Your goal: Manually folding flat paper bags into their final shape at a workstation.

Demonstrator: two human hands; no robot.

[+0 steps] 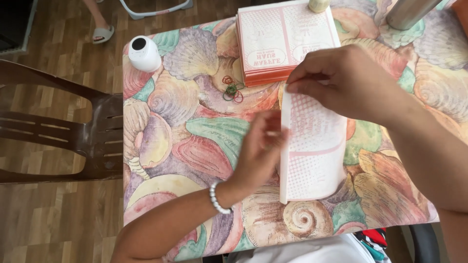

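1. Both hands grip one paper bag (314,146), frame center, on surface (195,136).
2. Right hand (341,80) pinches top edge; left hand (258,151) holds left fold, prob. to crease it.
3. Bag stack (282,39) waits above, within reach.

Home-like dining spot: seashell tablecloth (195,131), brown plastic chair (92,131), wood-look floor (58,209).

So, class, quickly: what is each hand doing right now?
Left hand: fingers closed on the left edge of the paper sheet.
Right hand: fingers pinching the sheet's top edge.
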